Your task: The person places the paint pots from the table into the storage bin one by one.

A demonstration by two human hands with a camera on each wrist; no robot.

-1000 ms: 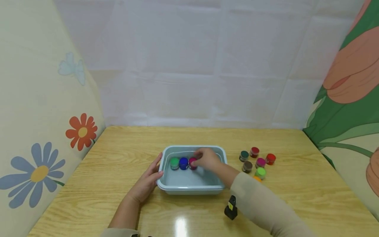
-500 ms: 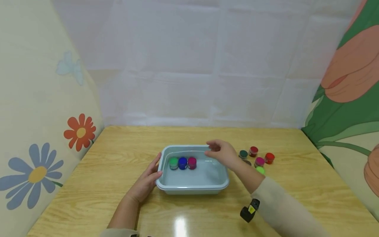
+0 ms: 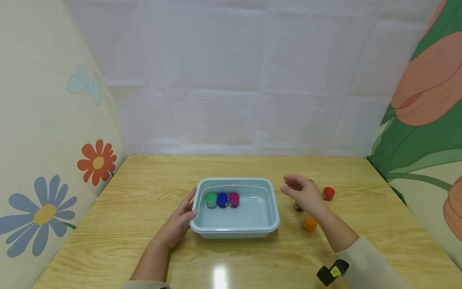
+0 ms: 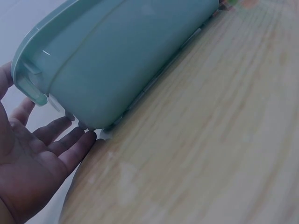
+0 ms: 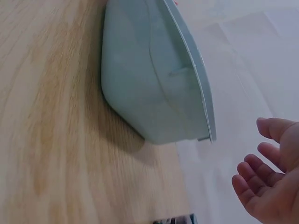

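Note:
A light blue plastic basin (image 3: 234,230) stands on the table. Inside, a green paint jar (image 3: 211,200), a blue paint jar (image 3: 222,200) and a magenta paint jar (image 3: 234,200) form a row on the left. My left hand (image 3: 177,222) holds the basin's left side, thumb at the rim; in the left wrist view its fingers spread along the outer wall. Off the basin's right side hangs my right hand (image 3: 306,196), fingers loosely bent and nothing between them. It covers part of a group of jars; a red jar (image 3: 329,194) and an orange jar (image 3: 309,223) show beside it.
The wooden table (image 3: 144,180) runs back to a white cloth backdrop (image 3: 231,100). Painted flower panels close off both sides. A dark jar (image 3: 298,206) peeks out below the right hand, and a jar edge (image 5: 177,220) shows low in the right wrist view.
My right hand has let go of the magenta jar in the basin and moved right, out over the jars on the table. The left hand has stayed at the basin.

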